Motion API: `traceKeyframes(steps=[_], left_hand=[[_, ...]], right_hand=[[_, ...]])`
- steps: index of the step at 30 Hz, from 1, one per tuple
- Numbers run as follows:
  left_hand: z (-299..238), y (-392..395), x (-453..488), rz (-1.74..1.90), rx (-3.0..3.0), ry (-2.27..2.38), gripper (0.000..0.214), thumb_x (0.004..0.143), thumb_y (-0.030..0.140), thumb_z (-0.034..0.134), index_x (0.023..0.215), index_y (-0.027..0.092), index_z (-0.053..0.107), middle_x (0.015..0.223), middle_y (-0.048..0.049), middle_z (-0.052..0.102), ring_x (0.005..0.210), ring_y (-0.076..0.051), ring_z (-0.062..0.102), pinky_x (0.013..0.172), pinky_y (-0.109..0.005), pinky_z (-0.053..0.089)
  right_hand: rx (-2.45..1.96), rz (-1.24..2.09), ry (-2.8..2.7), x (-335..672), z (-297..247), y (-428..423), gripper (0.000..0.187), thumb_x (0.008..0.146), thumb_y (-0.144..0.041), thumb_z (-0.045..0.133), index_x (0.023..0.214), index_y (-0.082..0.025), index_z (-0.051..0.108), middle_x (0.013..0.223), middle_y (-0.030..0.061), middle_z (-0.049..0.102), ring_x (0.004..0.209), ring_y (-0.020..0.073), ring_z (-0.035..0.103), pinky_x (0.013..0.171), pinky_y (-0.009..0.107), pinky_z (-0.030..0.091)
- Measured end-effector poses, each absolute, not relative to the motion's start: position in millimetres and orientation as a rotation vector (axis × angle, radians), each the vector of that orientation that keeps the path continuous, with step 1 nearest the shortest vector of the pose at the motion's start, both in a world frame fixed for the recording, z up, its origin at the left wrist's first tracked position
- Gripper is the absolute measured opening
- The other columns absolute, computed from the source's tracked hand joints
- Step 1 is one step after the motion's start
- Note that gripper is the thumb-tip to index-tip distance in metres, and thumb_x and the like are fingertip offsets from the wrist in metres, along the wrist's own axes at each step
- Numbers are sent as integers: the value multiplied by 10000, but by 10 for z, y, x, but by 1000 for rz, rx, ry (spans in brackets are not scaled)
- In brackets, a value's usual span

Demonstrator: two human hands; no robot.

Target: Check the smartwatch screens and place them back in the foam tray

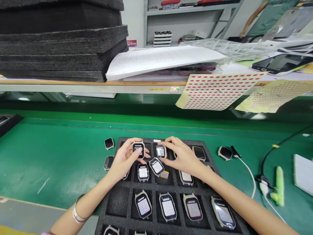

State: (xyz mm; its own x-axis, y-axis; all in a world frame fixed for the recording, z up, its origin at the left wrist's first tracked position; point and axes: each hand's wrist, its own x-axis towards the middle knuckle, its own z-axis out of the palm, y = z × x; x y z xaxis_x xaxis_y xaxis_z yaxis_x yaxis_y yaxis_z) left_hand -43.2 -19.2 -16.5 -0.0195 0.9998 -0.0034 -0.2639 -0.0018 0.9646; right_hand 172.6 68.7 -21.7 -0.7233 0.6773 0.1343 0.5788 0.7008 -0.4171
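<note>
My left hand (125, 156) holds a smartwatch case (138, 149) with a lit dark screen, its thumb lying on the glass. Fingers of my right hand (179, 155) pinch another watch case (161, 151) at the back row of a black foam tray (117, 201). Just below, a watch with a white lit screen (156, 166) lies tilted, a small yellow and silver piece (164, 175) beside it. More lit watches, such as one (143, 204) and another (168, 207), sit in the tray's compartments. My forearm and right hand partly cover some of them.
Two watches, one of them here (109, 143), lie left of the tray on the green bench (61, 150). To its right are a watch (225, 153), a white cable (249, 173) and a green tool (280, 186). A shelf above holds black foam sheets (61, 42) and papers (166, 60).
</note>
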Motion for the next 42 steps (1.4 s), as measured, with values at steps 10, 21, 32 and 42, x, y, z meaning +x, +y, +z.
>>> traceKeyframes(steps=[10, 21, 32, 42], left_hand=[[-173, -196, -444, 1338, 1005, 1031, 300, 869, 262, 594, 1133, 166, 487, 937, -90, 667, 845, -209, 674, 636, -290, 576], [-259, -187, -421, 1293, 1086, 989, 549, 774, 169, 684, 1231, 221, 385, 1048, -78, 617, 942, -206, 652, 778, -323, 541], [-391, 84, -553, 792, 1994, 1483, 388, 767, 295, 665, 1113, 182, 530, 1075, -102, 591, 1039, -303, 552, 924, -506, 426], [27, 407, 248, 366, 2485, 1304, 256, 929, 351, 466, 990, 159, 622, 1036, -110, 606, 1018, -279, 496, 909, -441, 396]], right_hand=[[-999, 501, -2644, 1858, -75, 760, 374, 902, -392, 552, 1205, -175, 574, 1041, 88, 600, 985, 268, 528, 863, 422, 460], [-1188, 307, -2506, 2410, 2, 871, 359, 938, -436, 419, 1009, -164, 643, 971, 92, 670, 935, 276, 575, 816, 417, 469], [-1381, 318, -2575, 2731, -198, 660, 287, 911, -250, 456, 1063, -98, 646, 960, 167, 614, 947, 337, 564, 831, 475, 452], [-1354, 629, -2310, 2796, -227, 835, 228, 820, -346, 640, 890, -134, 687, 718, 42, 587, 643, 189, 559, 619, 297, 442]])
